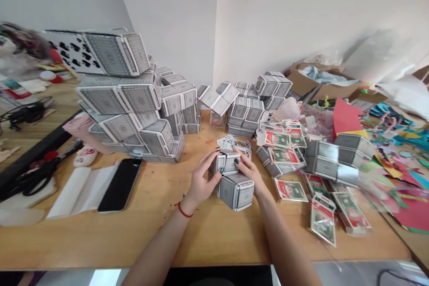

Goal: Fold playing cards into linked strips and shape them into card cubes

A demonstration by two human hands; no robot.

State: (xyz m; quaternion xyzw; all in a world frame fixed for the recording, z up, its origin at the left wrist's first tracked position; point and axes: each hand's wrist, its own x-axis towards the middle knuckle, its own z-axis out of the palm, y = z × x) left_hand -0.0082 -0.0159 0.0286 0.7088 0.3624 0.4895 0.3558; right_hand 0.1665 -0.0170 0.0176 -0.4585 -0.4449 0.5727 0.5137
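Observation:
Between my hands, in the middle of the wooden table, is a block of joined boxes folded from grey-backed playing cards [235, 191]. My left hand [205, 178] grips its left side, thumb on the near face and fingertips along the upper edge. On the opposite side, my right hand [248, 170] closes around the upper right part, its fingers at the top. The underside of the block is hidden. Just behind it lie loose playing cards [246, 145], some face up.
A tall stack of card boxes [134, 98] stands at left, with more card-box clusters [246, 114] behind. Red-and-green card packs [291, 191] lie at right beside coloured paper [415, 210]. A phone [119, 185], white paper roll [69, 192] and black scissors [43, 170] lie at left.

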